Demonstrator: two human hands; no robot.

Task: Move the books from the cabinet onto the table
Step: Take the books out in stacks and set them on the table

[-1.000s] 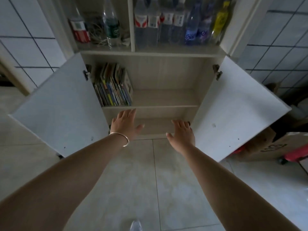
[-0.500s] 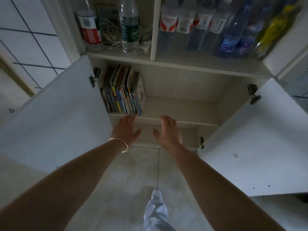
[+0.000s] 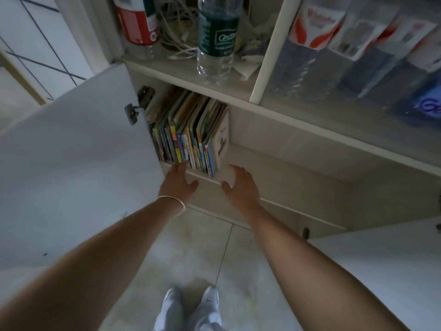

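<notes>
While both doors of the pale wood-grain cabinet [image 3: 298,149] stand swung wide, the white left door [image 3: 71,163] filling my nine o'clock, I judge the task barely started: nothing has come out yet. No table shows anywhere in my view, so I cannot say where the load will go.

Up at twelve o'clock the upper shelf carries clear plastic water bottles [image 3: 217,37], which are not my concern. Below them, at about eleven o'clock from my hands, the row of thin colourful children's books [image 3: 191,137] stands upright, packed against the left wall of the middle shelf, every volume in place as far as I can tell.

My right hand [image 3: 241,187] hovers spread and empty just right of the row's lower end. My left hand [image 3: 179,182], silver bangle [image 3: 173,204] at the wrist, is likewise spread, fingertips [image 3: 183,164] at the bottom of the spines; whether they touch I cannot tell. All the lifting and carrying remains.
</notes>
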